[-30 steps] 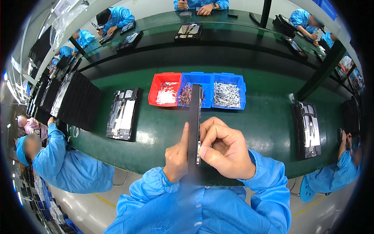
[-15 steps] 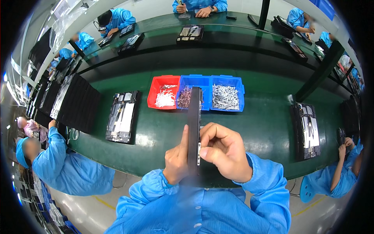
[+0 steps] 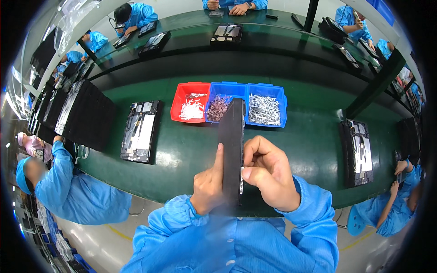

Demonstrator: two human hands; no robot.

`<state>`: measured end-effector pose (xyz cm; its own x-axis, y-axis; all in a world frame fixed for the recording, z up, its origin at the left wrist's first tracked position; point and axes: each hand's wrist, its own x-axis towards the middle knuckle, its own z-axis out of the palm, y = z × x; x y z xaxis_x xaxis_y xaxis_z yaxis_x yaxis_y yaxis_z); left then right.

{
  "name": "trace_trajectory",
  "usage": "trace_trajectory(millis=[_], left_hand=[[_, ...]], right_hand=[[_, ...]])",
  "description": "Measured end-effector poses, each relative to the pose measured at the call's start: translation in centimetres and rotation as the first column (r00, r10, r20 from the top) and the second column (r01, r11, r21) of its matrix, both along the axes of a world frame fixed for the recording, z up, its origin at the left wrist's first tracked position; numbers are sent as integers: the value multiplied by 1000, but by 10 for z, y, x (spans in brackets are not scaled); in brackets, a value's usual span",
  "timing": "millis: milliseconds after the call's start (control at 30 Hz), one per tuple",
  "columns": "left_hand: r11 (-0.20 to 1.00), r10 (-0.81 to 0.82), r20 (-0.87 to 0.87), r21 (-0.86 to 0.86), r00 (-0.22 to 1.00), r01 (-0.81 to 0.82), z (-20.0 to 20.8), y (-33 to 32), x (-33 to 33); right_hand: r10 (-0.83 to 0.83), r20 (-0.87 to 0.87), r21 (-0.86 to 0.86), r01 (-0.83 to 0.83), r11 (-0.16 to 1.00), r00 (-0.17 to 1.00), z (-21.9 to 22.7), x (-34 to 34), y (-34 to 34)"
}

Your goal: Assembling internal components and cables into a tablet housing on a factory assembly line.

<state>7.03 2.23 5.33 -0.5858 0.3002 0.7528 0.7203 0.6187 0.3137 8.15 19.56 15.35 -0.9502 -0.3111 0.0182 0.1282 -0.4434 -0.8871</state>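
The slab (image 3: 232,150) in the left hand (image 3: 208,187) looks matt, perhaps plastic. Beyond that hand, the bins (image 3: 191,89) are smooth plastic. The table (image 3: 182,168) is glossy.

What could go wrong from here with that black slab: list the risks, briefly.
1. The black slab is on edge, with the left hand at its left face; it might tip if that grip loosens.
2. The right hand has its thumb at the narrow right edge; pressing hard could perhaps damage small parts there.
3. The slab's far end overlaps the middle blue bin in view; if they are close, a bump might spill pieces.
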Motion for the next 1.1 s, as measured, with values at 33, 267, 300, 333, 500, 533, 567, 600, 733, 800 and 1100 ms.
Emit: trace_trajectory(millis=[33,267,300,333,500,533,567,600,733,800,1100], left_hand=[[1000,4,6,5,1000,-4,0,-1,1],[997,35,35,-75,999,-33,-9,-6,3],[997,38,39,-73,999,-35,-9,-4,4],[997,24,40,-75,999,-21,-9,-3,3],[998,-11,277,61,961,-6,-46,-19,8],[995,-76,294,80,953,55,-73,-17,10],[994,-84,463,96,882,44,-106,-64,23],[995,-80,617,97,783,25,-143,-123,29],[900,-125,475,425,871,-102,-29,-42,19],[679,-460,517,728,722,-89,-6,-30,15],[618,-786,616,786,-56,-16,7,17,-33]], right_hand=[[4,6,5,-4,1000,1000,-5,1,0],[-47,-262,-139,11,990,964,-42,9,-11],[-73,-305,-140,31,990,949,-43,11,-12],[-94,-308,-144,51,988,947,-42,14,-14],[-85,-264,-226,24,974,961,-30,22,-21],[-89,-293,-139,49,989,952,-26,20,-22],[-114,-316,-56,101,993,942,-22,20,-13],[-206,-466,-21,222,975,860,-24,14,-4],[-227,-721,317,603,732,655,-34,-3,53],[-166,-602,517,539,665,781,-52,5,74],[-454,-24,554,390,736,891,-77,55,139]])
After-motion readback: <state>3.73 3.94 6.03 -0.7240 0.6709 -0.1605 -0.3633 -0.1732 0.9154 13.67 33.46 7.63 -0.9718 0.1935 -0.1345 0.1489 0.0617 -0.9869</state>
